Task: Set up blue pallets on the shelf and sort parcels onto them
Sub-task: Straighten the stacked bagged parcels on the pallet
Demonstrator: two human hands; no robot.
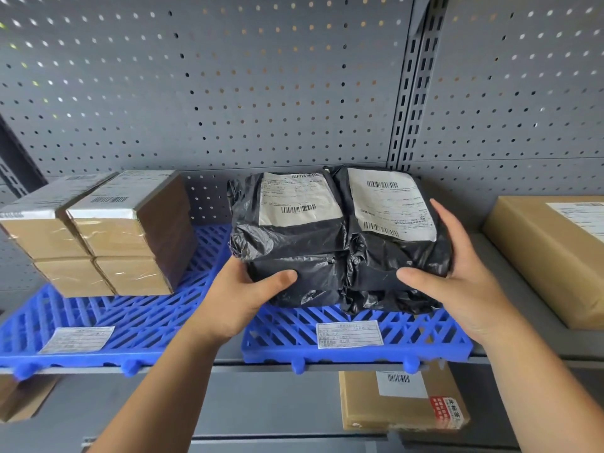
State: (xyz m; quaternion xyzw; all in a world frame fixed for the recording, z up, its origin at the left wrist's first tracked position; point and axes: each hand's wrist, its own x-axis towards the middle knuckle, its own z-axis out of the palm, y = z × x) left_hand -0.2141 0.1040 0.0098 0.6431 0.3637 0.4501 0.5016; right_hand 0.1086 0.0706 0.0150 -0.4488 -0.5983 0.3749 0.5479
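Likely soft and slippery, the black parcels (336, 256) sit between the hands on the blue pallet (425, 341); left hand (242, 299) and right hand (457, 279) clasp their lower sides, probably the firmest hold.

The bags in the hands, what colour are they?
The bags are black with white labels, best seen in the head view.

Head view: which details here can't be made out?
In the head view:
- Fingers of the left hand: hidden behind the black parcels.
- Print on parcel labels and pallet card: too small.
- The brown box: cut off by right edge.
- Count of black parcels: wrinkled plastic hides seams.
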